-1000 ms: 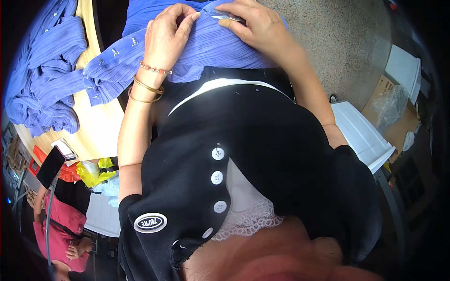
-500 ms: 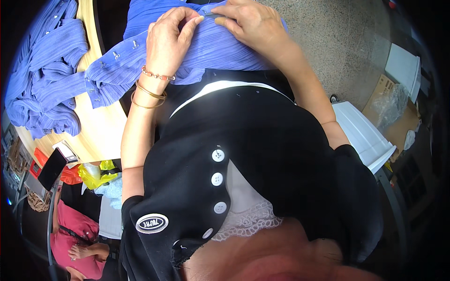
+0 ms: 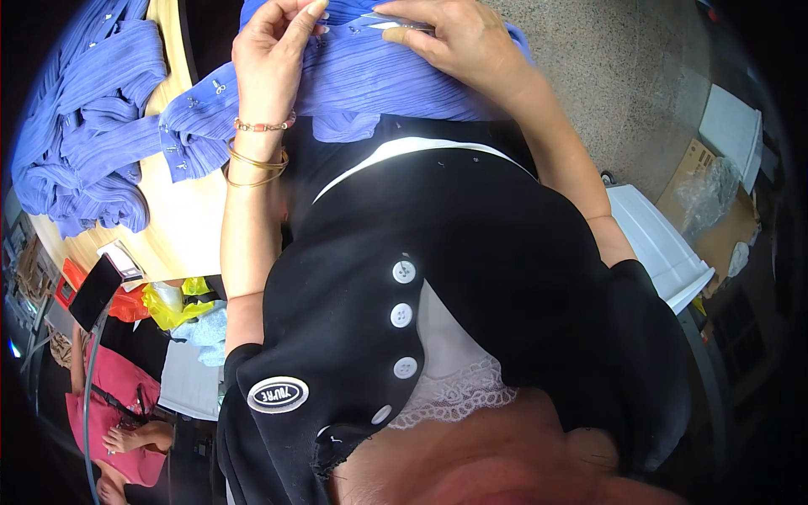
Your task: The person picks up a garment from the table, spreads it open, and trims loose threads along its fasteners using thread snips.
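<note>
Blue garment (image 3: 379, 80) seems part-done, white tufts (image 3: 220, 87) left; bladed tool (image 3: 383, 24) is pinched in right grip (image 3: 471, 38); left grip (image 3: 271, 57) cannot be read.

A pale wood-topped table (image 3: 189, 240) carries a heap of crinkled blue fabric (image 3: 97, 122), bunched along its left side. A strip (image 3: 192, 135) of the same cloth stretches across and beyond the right edge. Near the lower edge sits a small whitish item (image 3: 116, 249), its kind unclear.
</note>
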The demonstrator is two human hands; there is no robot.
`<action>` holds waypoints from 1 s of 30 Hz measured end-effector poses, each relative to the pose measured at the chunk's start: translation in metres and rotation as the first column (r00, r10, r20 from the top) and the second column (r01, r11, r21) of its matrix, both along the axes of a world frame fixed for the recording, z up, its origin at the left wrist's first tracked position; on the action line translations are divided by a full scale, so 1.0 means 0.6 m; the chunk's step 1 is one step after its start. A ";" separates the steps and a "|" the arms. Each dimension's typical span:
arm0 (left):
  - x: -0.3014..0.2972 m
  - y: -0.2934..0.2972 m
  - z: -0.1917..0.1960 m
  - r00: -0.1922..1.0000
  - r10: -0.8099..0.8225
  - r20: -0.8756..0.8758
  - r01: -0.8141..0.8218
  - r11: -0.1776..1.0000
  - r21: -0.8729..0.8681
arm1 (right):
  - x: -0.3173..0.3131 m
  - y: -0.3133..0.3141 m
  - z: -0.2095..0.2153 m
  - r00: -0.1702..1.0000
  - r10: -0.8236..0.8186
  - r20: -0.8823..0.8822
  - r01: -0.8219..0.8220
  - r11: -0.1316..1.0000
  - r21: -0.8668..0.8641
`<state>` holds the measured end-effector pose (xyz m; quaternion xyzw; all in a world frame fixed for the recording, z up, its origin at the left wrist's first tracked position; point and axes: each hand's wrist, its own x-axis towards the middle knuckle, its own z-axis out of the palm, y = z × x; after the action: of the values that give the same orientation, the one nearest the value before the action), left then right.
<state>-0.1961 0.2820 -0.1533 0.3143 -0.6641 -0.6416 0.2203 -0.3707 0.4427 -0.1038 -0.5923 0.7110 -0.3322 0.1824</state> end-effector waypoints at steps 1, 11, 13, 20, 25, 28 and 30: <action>0.002 -0.003 0.003 1.000 0.019 0.015 -0.019 1.000 0.013 | 0.001 -0.001 -0.001 1.000 0.015 0.009 -0.016 1.000 0.012; 0.000 -0.013 0.052 0.961 -0.104 0.255 0.258 0.660 -0.705 | -0.008 0.000 -0.001 0.998 -0.052 0.041 0.048 0.995 0.084; -0.001 0.006 0.059 0.913 -0.119 0.389 0.371 0.637 -0.676 | -0.009 0.003 -0.001 0.998 -0.052 0.032 0.049 0.995 0.091; -0.001 0.033 0.053 0.845 -0.021 0.534 0.492 0.421 -0.762 | -0.008 0.011 -0.006 0.998 -0.034 0.049 0.031 0.998 0.047; 0.000 0.028 0.046 0.831 -0.040 0.555 0.525 0.390 -0.757 | -0.006 0.009 -0.004 0.998 -0.013 0.058 0.010 0.999 0.037; -0.003 0.026 0.047 0.850 -0.055 0.524 0.487 0.462 -0.742 | 0.000 0.009 0.001 0.997 -0.018 0.073 0.012 0.996 0.086; 0.003 0.015 0.035 0.864 -0.084 0.496 0.465 0.511 -0.723 | 0.003 0.007 0.000 0.998 -0.003 0.070 -0.001 0.998 0.060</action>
<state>-0.1942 0.2911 -0.1322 0.1857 -0.9567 -0.2040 0.0933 -0.3686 0.4468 -0.1037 -0.5743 0.7140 -0.3315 0.2247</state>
